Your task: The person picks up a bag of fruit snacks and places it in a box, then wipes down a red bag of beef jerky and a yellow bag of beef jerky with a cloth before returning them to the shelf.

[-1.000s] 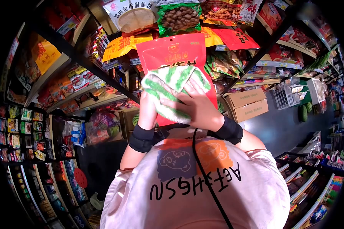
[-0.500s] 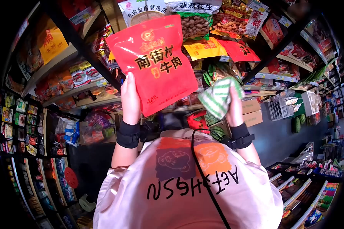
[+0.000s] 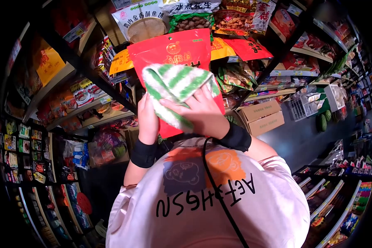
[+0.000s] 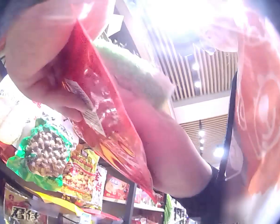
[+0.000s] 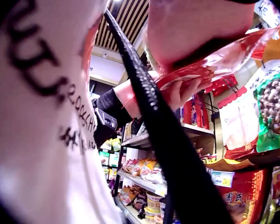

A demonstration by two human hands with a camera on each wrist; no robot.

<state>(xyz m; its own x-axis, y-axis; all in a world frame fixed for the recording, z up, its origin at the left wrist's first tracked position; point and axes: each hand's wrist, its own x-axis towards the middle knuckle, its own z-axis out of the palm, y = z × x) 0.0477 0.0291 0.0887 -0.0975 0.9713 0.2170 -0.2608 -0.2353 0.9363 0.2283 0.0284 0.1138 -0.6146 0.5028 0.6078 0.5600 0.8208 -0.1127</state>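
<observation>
In the head view a red snack bag with printed characters is held up in front of the chest. My left hand grips it at its lower left side, the fingers lying against its back in the left wrist view. A folded green-and-white striped cloth covers much of the bag's front. My right hand holds this cloth against the bag, some fingertips tucked under a fold. From the right wrist, the bag's edge shows just below that hand.
Ahead hang a peanut bag and other snack packs over a shelf with yellow bags. Shelves line both sides. A cardboard box and a white basket stand on the floor at the right. A black cable runs down the shirt.
Half a second ago the bag was raised at the left with the cloth held apart at the right. Now the bag is lower and more central, and the cloth is back over its front.
</observation>
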